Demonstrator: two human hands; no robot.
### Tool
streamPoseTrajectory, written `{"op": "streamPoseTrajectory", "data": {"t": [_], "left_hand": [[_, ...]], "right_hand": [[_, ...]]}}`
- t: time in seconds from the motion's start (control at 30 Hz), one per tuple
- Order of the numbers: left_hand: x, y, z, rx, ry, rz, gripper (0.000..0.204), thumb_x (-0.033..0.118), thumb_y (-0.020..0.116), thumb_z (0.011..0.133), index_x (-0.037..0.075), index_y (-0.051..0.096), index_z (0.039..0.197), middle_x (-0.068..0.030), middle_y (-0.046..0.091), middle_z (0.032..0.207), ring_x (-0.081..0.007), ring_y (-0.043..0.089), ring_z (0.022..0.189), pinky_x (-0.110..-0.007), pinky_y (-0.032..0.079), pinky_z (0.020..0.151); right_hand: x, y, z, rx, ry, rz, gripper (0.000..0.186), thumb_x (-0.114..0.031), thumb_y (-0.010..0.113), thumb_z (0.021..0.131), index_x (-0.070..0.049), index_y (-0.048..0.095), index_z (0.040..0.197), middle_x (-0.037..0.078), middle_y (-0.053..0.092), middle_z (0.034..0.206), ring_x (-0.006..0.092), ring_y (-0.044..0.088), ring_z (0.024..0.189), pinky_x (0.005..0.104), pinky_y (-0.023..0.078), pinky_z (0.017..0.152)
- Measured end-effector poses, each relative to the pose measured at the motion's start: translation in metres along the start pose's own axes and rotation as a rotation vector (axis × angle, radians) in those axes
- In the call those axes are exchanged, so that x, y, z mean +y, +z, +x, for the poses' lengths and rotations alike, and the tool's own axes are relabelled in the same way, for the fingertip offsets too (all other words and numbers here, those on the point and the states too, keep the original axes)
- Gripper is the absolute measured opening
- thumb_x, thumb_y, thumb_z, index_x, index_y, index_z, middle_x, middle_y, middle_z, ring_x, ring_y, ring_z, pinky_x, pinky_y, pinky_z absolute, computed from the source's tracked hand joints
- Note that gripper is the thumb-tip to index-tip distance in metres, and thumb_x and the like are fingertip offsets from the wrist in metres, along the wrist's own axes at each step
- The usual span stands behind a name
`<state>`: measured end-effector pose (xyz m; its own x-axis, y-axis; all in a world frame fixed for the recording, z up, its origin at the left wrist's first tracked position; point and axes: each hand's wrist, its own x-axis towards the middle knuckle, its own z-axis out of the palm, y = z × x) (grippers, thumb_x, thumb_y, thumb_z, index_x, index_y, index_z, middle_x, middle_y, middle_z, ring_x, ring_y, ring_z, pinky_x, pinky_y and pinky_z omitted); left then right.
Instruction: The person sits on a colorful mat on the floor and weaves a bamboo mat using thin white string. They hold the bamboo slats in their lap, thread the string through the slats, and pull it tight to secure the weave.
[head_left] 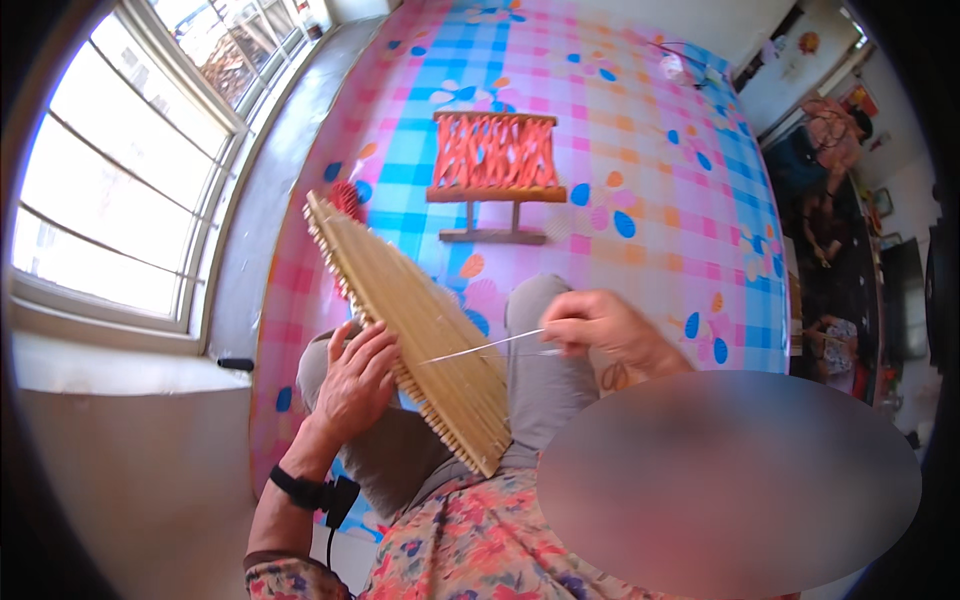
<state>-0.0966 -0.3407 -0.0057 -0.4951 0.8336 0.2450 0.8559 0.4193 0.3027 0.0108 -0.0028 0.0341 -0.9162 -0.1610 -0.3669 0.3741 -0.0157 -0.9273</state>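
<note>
A flat tan panel of thin, closely set sticks (430,320) leans across my lap, its left edge lined with small pale knobbed ends. My left hand (357,375) grips that left edge, fingers bent over it. To the right of the panel, my right hand (585,325) is closed in a pinch on a white thread (470,351). The thread runs taut from the panel's face to my fingertips. Whether a needle is in the pinch is too small to tell. A red bristly or fringed piece (346,199) shows behind the panel's upper end.
A small wooden stand strung with orange-red strips (496,152) is ahead on the checked, flower-patterned floor covering (640,220). A barred window (125,170) and grey ledge (262,190) line the left. A dark cluttered area (835,230) is at far right. A black strap (300,488) circles my left wrist.
</note>
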Motion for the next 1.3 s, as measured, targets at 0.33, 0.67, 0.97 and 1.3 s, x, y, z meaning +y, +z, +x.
{"op": "streamPoseTrajectory", "data": {"t": [0.33,0.67,0.97,1.3], "left_hand": [[-0.026,0.006,-0.004,-0.021,-0.008,-0.047,0.032,-0.003,0.064,0.074,0.003,0.063,0.106,-0.0112,0.059,0.121,-0.0305,0.053,0.122,-0.044,0.043,0.104],[-0.026,0.003,-0.008,-0.090,-0.060,-0.067,0.047,-0.006,0.064,0.068,0.003,0.062,0.114,-0.0124,0.057,0.122,-0.0326,0.050,0.127,-0.044,0.042,0.107],[-0.027,0.000,-0.012,-0.157,-0.089,-0.051,0.051,-0.002,0.069,0.066,0.004,0.062,0.116,-0.0123,0.055,0.126,-0.0320,0.048,0.130,-0.043,0.042,0.107],[-0.030,-0.002,-0.018,-0.184,-0.090,-0.044,0.051,-0.001,0.072,0.064,0.005,0.061,0.114,-0.0118,0.057,0.127,-0.0319,0.049,0.128,-0.042,0.043,0.107]], "right_hand": [[-0.008,-0.049,-0.055,0.272,0.024,-0.678,0.011,-0.008,0.064,0.086,0.001,0.067,0.089,0.007,0.061,0.076,0.0131,0.056,0.071,0.0266,0.045,0.066],[-0.014,-0.070,-0.040,0.455,-0.176,-0.862,0.006,-0.004,0.068,0.084,0.001,0.065,0.087,0.005,0.058,0.076,0.0115,0.053,0.069,0.0269,0.044,0.063],[-0.015,-0.079,-0.035,0.546,-0.284,-0.158,0.007,-0.007,0.070,0.089,-0.003,0.064,0.089,0.003,0.062,0.073,0.0068,0.058,0.056,0.0197,0.049,0.049],[-0.047,-0.037,0.014,0.633,-0.467,-0.045,0.009,-0.009,0.067,0.092,-0.001,0.063,0.094,0.011,0.070,0.087,0.0181,0.072,0.076,0.0256,0.059,0.059]]}}
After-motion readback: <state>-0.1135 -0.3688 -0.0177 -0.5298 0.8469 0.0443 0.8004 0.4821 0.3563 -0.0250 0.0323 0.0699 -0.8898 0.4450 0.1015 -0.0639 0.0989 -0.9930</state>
